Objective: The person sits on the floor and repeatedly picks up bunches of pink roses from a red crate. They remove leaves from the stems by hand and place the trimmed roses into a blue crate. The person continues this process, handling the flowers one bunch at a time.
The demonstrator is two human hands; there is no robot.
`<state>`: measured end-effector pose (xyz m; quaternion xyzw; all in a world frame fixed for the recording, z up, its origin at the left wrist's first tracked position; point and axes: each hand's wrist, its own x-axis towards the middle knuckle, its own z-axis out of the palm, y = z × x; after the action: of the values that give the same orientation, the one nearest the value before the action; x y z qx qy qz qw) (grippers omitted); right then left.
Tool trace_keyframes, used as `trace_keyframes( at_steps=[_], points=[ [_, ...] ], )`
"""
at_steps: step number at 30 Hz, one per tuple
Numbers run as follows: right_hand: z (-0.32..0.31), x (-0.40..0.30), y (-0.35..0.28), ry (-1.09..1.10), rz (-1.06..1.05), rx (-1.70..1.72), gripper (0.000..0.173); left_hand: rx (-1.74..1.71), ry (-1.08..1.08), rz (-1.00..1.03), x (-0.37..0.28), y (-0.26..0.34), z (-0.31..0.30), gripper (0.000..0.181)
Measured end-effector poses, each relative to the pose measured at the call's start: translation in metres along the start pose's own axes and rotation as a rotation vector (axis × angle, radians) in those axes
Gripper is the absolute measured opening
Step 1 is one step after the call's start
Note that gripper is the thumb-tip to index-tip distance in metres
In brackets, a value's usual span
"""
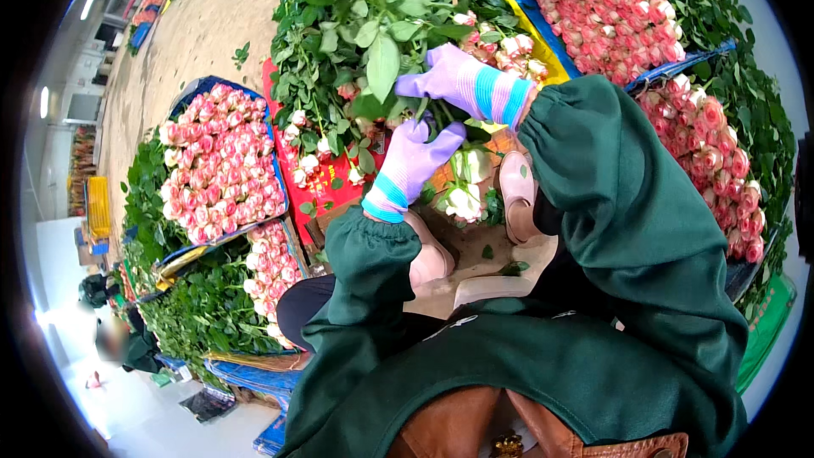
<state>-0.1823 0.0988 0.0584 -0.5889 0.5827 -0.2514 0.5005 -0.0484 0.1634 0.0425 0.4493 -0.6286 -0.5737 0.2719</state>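
Observation:
My left hand (416, 156), in a lilac glove with a turquoise-striped cuff, is curled round green rose stems (439, 129). Its thumb and forefinger are partly spread, and the other fingers are hidden. Just beyond it, my right hand (461, 79), gloved the same way, reaches left across the foliage. Its fingertips meet stems and leaves, but its grip is unclear. A large rose leaf (383, 67) stands up beside those fingertips. Below the hands, pale white-green roses (463, 202) hang or lie between my shoes. Cut roses with pink-edged blooms (308, 164) lie on a red sheet (327, 181) under the leafy heap (324, 32).
Bundled pink-and-white roses (219, 162) in blue wrapping stand at left. More bundles (604, 6) and loose-topped roses (706, 152) flank me at right. Fallen leaves (514, 267) dot the floor by my pink shoes (429, 251). Another person (137, 343) is at far left.

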Motion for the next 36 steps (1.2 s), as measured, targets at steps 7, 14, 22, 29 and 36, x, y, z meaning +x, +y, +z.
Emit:
trace_keyframes(
  at_steps=[7, 14, 22, 29, 36],
  points=[
    [-0.026, 0.013, 0.009, 0.318, -0.033, 0.368, 0.025, -0.458, 0.262, -0.132, 0.019, -0.105, -0.058, 0.046],
    [-0.022, -0.016, -0.017, 0.219, -0.146, 0.592, 0.018, 0.153, 0.795, -0.615, -0.004, -0.358, -0.145, 0.071],
    [-0.025, 0.043, 0.005, 0.271, -0.2, 0.249, 0.037, -0.654, 0.609, -0.492, 0.025, -0.257, -0.086, 0.016],
    [-0.01, 0.062, -0.02, 0.322, -0.173, -0.724, 0.058, -1.08, 0.304, -0.008, -0.059, -0.08, -0.034, 0.017],
    [0.064, 0.008, -0.022, -0.658, -0.12, -0.218, 0.057, -0.476, 0.475, -0.15, -0.094, -0.061, 0.025, 0.018]
  ],
)
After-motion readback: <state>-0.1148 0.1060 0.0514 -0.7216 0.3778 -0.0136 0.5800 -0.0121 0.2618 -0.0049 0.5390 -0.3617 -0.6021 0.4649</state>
